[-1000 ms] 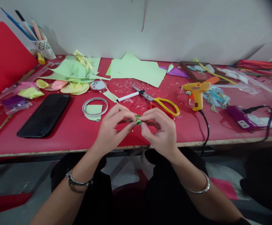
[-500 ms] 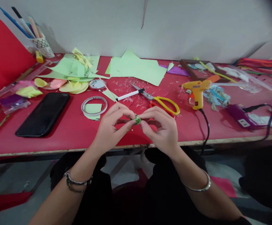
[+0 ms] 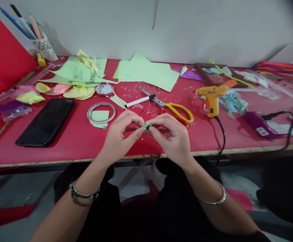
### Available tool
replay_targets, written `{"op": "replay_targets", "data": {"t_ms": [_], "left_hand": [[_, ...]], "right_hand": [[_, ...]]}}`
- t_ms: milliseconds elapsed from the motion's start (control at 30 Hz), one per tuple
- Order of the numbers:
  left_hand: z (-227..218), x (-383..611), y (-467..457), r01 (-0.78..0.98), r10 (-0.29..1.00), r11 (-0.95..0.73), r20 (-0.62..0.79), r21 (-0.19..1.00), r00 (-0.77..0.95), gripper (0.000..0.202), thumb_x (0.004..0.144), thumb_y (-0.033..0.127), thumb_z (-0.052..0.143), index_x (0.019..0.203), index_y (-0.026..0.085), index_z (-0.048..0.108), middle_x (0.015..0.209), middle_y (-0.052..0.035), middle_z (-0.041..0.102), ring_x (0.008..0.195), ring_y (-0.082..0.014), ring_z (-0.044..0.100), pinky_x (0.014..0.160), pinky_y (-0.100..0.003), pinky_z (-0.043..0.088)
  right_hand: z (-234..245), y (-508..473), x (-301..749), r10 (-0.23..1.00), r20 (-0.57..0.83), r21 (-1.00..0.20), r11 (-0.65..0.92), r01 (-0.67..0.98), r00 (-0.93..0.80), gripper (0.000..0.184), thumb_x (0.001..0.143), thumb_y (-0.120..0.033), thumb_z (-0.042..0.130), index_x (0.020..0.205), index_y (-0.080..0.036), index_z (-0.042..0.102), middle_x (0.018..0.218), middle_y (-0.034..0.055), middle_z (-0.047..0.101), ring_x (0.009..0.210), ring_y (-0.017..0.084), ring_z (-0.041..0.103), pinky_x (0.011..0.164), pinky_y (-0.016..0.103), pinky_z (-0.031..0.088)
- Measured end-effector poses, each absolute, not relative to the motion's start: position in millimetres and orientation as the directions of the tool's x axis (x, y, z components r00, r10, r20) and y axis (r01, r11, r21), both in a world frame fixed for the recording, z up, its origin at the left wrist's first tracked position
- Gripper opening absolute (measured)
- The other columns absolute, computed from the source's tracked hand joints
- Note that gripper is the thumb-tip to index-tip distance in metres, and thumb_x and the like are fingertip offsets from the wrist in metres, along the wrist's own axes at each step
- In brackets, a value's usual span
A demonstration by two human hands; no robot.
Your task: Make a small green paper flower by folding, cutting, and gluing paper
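Between my fingertips is a small green rolled piece (image 3: pixel 147 127), perhaps a paper coil; most of it is covered by my fingers. My left hand (image 3: pixel 124 132) pinches its left side with thumb and forefinger. On its right side, my right hand (image 3: pixel 170 136) has thumb and fingers closed in a pinch. Both hands are above the front of the red tabletop. Just beyond them lie a white pen with a black cap (image 3: pixel 140 101) and scissors with yellow and red handles (image 3: pixel 178 112). A roll of tape (image 3: pixel 101 113) rests left of my left hand.
At the left lies a black phone (image 3: pixel 45 122), with a pen cup (image 3: pixel 44 48) behind it. Light green paper sheets (image 3: pixel 148 74) spread along the back. A yellow glue gun (image 3: pixel 212 97) with a black cord and a purple power box (image 3: pixel 257 125) stand to the right.
The green piece has turned between my fingertips, so its coiled face shows less. Both hands stay in almost the same place.
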State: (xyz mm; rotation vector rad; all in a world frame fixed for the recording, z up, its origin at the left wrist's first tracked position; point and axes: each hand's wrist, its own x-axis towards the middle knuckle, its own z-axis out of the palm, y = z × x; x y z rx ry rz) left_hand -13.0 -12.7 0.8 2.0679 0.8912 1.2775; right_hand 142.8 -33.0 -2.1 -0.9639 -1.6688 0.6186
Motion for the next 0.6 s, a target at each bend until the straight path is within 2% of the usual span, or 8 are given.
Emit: {"op": "replay_targets", "data": {"t_ms": [200, 367, 500, 600], "left_hand": [[0.0, -12.1, -12.2, 0.233, 0.791, -0.600, 0.523, 0.766, 0.318, 0.006, 0.080, 0.024, 0.056, 0.078, 0.018, 0.055, 0.079, -0.0012, 0.052, 0.073, -0.0099, 0.051, 0.061, -0.021, 0.047], [0.0, -10.6, -12.2, 0.239, 0.805, -0.588, 0.530, 0.773, 0.265, 0.003, 0.079, 0.020, 0.057, 0.077, 0.017, 0.055, 0.078, -0.0008, 0.053, 0.073, -0.0094, 0.051, 0.062, -0.019, 0.047], [-2.6, -11.7, -11.1, 0.171, 0.845, -0.524, 0.483, 0.835, 0.231, 0.006, 0.079, 0.022, 0.056, 0.078, 0.017, 0.054, 0.080, -0.0014, 0.053, 0.072, -0.0095, 0.052, 0.060, -0.020, 0.047], [-4.6, -11.5, -11.1, 0.124, 0.856, -0.498, 0.464, 0.858, 0.228, 0.007, 0.078, 0.023, 0.057, 0.078, 0.017, 0.054, 0.080, -0.0012, 0.053, 0.072, -0.0095, 0.053, 0.060, -0.020, 0.047]], "right_hand": [[-3.4, -33.2, 142.5, 0.846, 0.523, -0.811, 0.530, 0.248, -0.102, 0.013, 0.081, -0.016, 0.051, 0.086, -0.021, 0.062, 0.083, 0.0008, 0.056, 0.071, 0.009, 0.056, 0.063, 0.023, 0.052], [-4.9, -33.4, 143.0, 0.853, 0.507, -0.817, 0.521, 0.249, -0.123, 0.016, 0.077, -0.018, 0.057, 0.092, -0.021, 0.058, 0.087, 0.0011, 0.053, 0.076, 0.010, 0.056, 0.067, 0.024, 0.052], [-6.9, -32.9, 142.0, 0.853, 0.503, -0.791, 0.519, 0.323, -0.140, 0.030, 0.074, -0.021, 0.062, 0.102, -0.021, 0.054, 0.093, 0.0023, 0.054, 0.079, 0.011, 0.055, 0.069, 0.026, 0.051], [-8.7, -32.4, 140.3, 0.832, 0.536, -0.738, 0.545, 0.399, -0.144, 0.027, 0.075, -0.020, 0.061, 0.102, -0.021, 0.055, 0.093, 0.0023, 0.058, 0.082, 0.012, 0.055, 0.074, 0.027, 0.049]]}}
